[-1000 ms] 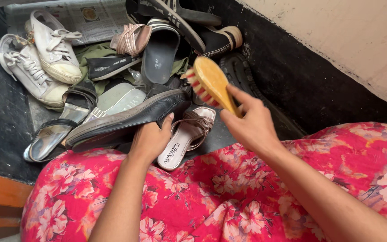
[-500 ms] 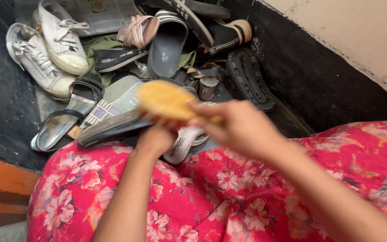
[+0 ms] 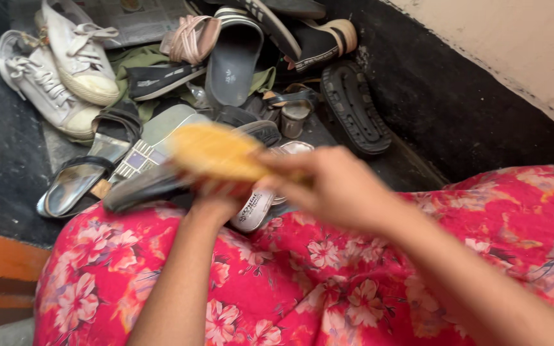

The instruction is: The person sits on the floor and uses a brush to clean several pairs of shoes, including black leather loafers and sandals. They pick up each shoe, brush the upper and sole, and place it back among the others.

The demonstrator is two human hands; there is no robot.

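The fingers of the right hand (image 3: 335,186) are clenching around a wooden brush (image 3: 216,152), blurred just above the black shoe (image 3: 155,186) that the left hand (image 3: 216,204) is gripping underneath, so brushing seems underway, needing a steady shoe.

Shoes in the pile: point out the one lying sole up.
The black shoe at the right edge of the pile, beside the wall: its ridged tread faces up, while the white sneakers and grey slide show their tops.
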